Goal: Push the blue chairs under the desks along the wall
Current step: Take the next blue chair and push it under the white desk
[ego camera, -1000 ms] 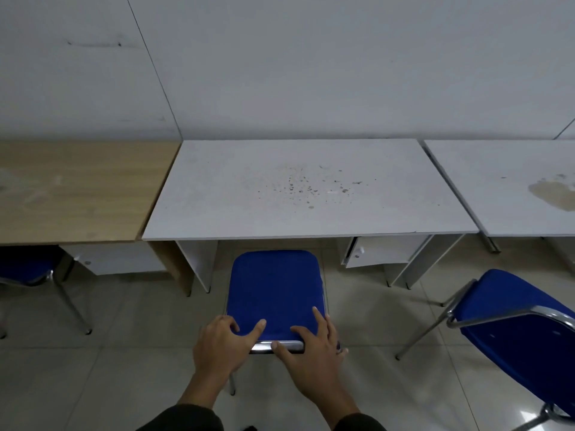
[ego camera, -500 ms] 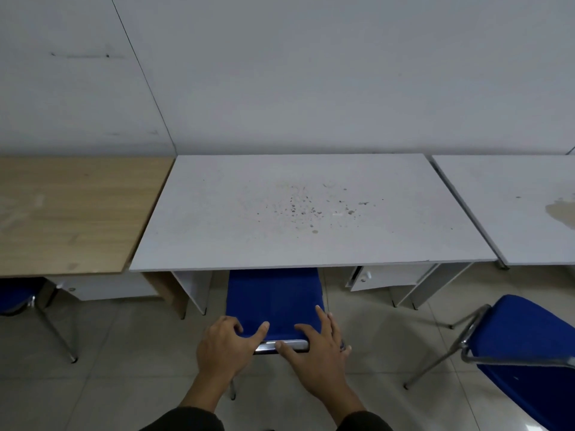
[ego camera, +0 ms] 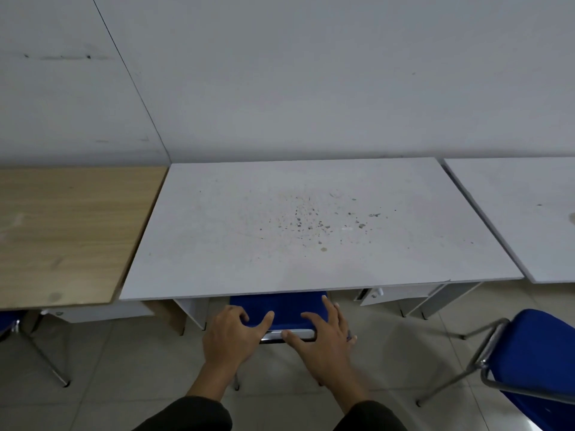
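Note:
A blue chair point(ego camera: 284, 307) with a chrome top rail stands mostly under the white desk point(ego camera: 217, 244); only its backrest shows below the desk's front edge. My left hand point(ego camera: 231, 337) grips the left end of the backrest, thumb over the blue pad. On the right end rests my right hand point(ego camera: 323, 340), its fingers spread across the pad and its thumb on the rail. A second blue chair point(ego camera: 535, 359) stands out on the floor at the right, in front of another white desk point(ego camera: 522, 219).
A wooden desk point(ego camera: 62, 231) adjoins on the left, with a third blue chair point(ego camera: 7, 321) partly under it. White drawer units hang under the desks. Chrome chair legs stick out over the tiled floor on both sides. A plain wall runs behind the desks.
The chair has slid forward under the white desk, so less of its blue pad shows. Both hands stayed on the backrest and moved with it. The view came closer to the desk.

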The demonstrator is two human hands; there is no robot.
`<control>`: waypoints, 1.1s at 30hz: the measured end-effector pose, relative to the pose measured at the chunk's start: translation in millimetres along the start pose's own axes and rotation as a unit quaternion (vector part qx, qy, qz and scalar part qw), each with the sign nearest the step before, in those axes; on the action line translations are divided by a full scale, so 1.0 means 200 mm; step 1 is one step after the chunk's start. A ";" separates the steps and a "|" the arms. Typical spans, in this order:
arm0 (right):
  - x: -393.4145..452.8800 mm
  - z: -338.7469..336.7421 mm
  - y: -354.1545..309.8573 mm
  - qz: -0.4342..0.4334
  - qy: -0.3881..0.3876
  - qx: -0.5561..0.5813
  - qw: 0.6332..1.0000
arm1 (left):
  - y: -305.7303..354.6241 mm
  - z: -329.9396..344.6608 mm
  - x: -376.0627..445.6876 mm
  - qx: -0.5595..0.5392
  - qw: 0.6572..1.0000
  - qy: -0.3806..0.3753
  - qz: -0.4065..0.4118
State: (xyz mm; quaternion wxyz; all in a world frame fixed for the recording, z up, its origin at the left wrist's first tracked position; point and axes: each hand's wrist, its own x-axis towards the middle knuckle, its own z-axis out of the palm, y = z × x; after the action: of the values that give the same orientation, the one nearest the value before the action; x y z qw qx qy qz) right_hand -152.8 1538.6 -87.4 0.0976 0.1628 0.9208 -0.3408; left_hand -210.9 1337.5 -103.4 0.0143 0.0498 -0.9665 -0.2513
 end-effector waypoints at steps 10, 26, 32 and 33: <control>0.26 0.05 -0.09 0.004 0.014 -0.009 1.000 | -0.02 0.03 0.27 -0.012 0.999 0.019 0.037; 0.43 0.04 -0.11 -0.013 0.007 -0.003 1.000 | 0.00 0.09 0.42 0.012 1.000 0.001 0.018; 0.43 -0.01 -0.06 -0.014 -0.101 0.058 0.993 | -0.08 0.03 0.39 0.061 0.992 -0.107 -0.034; 0.43 -0.04 -0.06 -0.014 -0.101 0.079 0.992 | -0.09 0.01 0.39 0.062 0.991 -0.110 -0.034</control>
State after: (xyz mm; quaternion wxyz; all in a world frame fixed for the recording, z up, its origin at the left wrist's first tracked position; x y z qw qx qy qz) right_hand -236.7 1555.3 -99.1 0.1722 0.1214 0.8788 -0.4281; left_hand -287.4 1314.0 -113.4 -0.1038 0.0560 -0.9737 -0.1951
